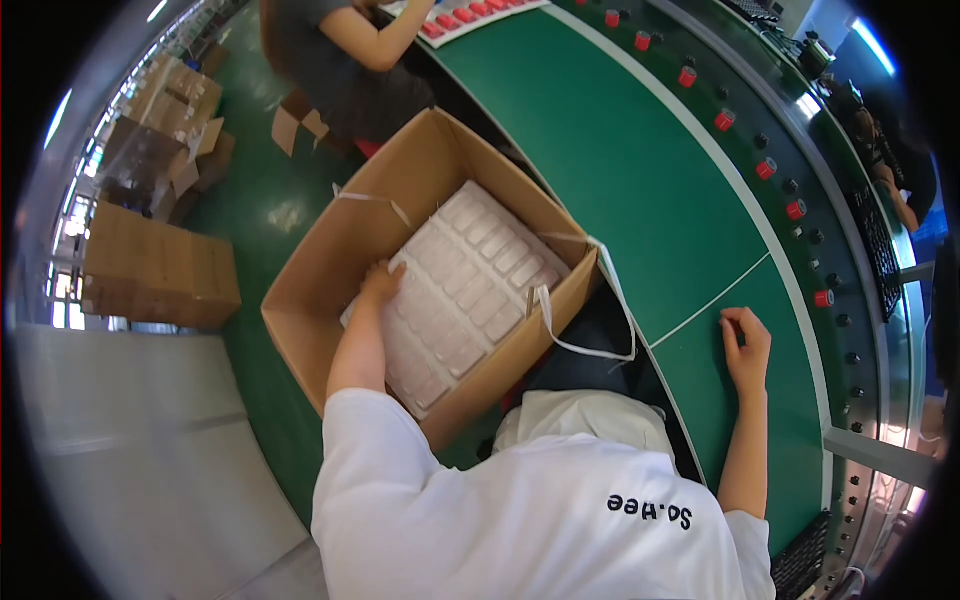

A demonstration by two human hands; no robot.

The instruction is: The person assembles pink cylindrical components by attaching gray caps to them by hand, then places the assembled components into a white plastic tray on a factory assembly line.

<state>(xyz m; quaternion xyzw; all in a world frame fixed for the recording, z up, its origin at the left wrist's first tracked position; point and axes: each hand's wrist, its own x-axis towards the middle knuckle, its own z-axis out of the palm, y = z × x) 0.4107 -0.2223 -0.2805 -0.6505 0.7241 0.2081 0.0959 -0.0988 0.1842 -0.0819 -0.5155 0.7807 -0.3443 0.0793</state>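
Note:
A deep open cardboard box [300, 265] stands before me, left of the green table. Inside lies a stack of clear plastic trays [450, 265], the top one moulded with rows of rounded rectangular pockets. My left hand [381, 284] reaches into the box and grips the left edge of the trays; part of the thumb side is hidden. Over the green tabletop [640, 190] my right hand [748, 345] rests with fingers loosely bent, thumb apart from them, and nothing visible in its grasp. White straps [590, 352] hang over the box's right wall.
A person [365, 50] works beyond the box, beside a white tray of red parts [475, 18]. Red and black knobs [766, 168] line the table's far side. Cardboard cartons [160, 265] stand on the left floor, near a pale grey panel [140, 400].

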